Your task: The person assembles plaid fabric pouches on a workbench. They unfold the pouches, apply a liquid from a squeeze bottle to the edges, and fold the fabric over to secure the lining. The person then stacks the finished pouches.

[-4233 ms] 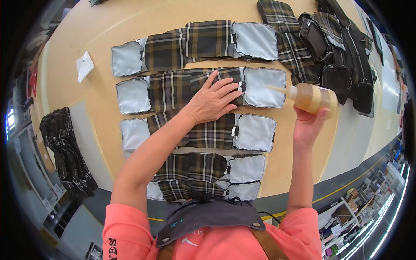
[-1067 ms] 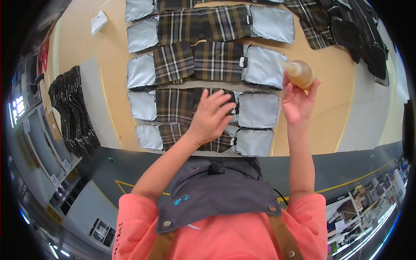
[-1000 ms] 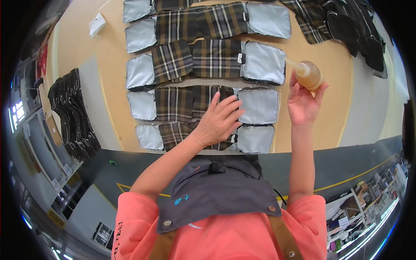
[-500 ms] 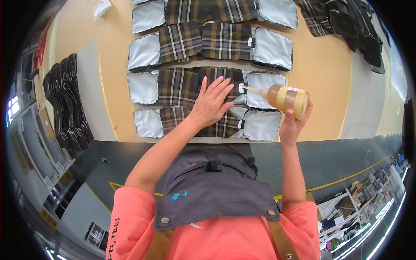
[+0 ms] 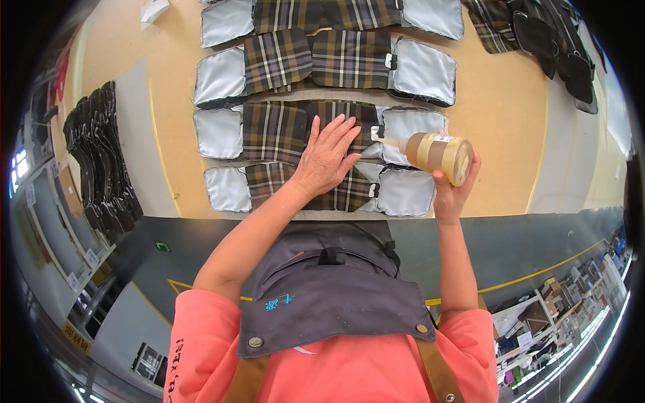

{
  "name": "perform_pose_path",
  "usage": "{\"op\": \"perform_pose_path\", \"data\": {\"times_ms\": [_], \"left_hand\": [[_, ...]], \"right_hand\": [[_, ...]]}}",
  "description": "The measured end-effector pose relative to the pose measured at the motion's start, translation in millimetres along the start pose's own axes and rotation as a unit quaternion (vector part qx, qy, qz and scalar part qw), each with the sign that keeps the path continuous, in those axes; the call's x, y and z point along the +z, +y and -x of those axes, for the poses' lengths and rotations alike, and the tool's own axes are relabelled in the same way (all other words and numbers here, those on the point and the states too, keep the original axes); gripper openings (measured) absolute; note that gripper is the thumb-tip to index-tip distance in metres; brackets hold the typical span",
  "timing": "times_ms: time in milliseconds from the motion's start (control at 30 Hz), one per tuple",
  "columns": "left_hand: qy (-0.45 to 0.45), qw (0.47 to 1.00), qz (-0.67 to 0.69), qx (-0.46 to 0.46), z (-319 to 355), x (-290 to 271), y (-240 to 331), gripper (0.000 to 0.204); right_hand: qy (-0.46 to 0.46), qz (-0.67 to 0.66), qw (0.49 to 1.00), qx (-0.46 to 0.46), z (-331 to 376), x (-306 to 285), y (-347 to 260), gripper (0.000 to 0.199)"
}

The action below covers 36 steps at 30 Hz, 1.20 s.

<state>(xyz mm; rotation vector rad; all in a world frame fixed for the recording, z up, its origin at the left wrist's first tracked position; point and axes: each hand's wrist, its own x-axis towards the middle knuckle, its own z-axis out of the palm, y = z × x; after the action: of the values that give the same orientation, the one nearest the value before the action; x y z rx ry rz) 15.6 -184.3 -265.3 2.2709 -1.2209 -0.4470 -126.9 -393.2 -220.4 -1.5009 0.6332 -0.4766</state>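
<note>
Two bare hands in my feed, both busy over the tan tabletop (image 5: 497, 114). Right hand (image 5: 453, 193): fingers and thumb wrapped round a translucent amber squeeze bottle (image 5: 437, 156), tipped nearly level, its thin pale nozzle (image 5: 388, 142) aimed left at a small white tag (image 5: 375, 132). Tip contact: can't tell from my angle. Left hand (image 5: 325, 161): palm down, fingers straight, slightly spread, gripping nothing, resting on the brown-and-black plaid fabric piece (image 5: 274, 131) in the second row from the near edge, just left of the tag.

Risks I'd flag: too hard a squeeze, or lingering with the bottle tipped, could drip liquid past the tag onto plaid or the silvery-grey panel (image 5: 415, 121) under the nozzle. If the left palm slides, fabric would shift and the tip miss. Left forearm crosses the nearest plaid row (image 5: 265, 180); a drag could skew it.

Edges: nearest row lies close to the table's front edge, so little slack my side. Rows sit tight above. Best room is right of the bottle, before the black strapped bundle (image 5: 537, 40); left, tabletop runs toward the dark stacked strips (image 5: 101, 161).
</note>
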Motion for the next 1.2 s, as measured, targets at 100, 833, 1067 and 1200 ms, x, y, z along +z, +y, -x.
{"op": "perform_pose_path", "data": {"times_ms": [100, 833, 1067, 1200], "left_hand": [[-0.002, 1.0, 0.002, -0.003, -0.4, -0.6, 1.0, 0.051], [0.061, 0.997, 0.04, 0.036, 12.4, -4.3, 12.0, 0.042], [-0.068, 0.987, 0.006, 0.145, 68.0, 17.1, 46.7, 0.038], [-0.061, 0.992, 0.006, 0.107, 89.2, 15.7, 37.4, 0.042]], "right_hand": [[-0.02, -0.003, 1.0, -0.001, -1.3, 2.4, -7.1, 0.079], [0.046, -0.658, 0.696, 0.285, -13.8, -26.5, 1.1, 0.066], [0.148, -0.356, 0.914, 0.121, 38.9, -41.4, -42.4, 0.06], [0.127, -0.14, 0.979, 0.071, 90.1, -35.1, -24.5, 0.068]]}}
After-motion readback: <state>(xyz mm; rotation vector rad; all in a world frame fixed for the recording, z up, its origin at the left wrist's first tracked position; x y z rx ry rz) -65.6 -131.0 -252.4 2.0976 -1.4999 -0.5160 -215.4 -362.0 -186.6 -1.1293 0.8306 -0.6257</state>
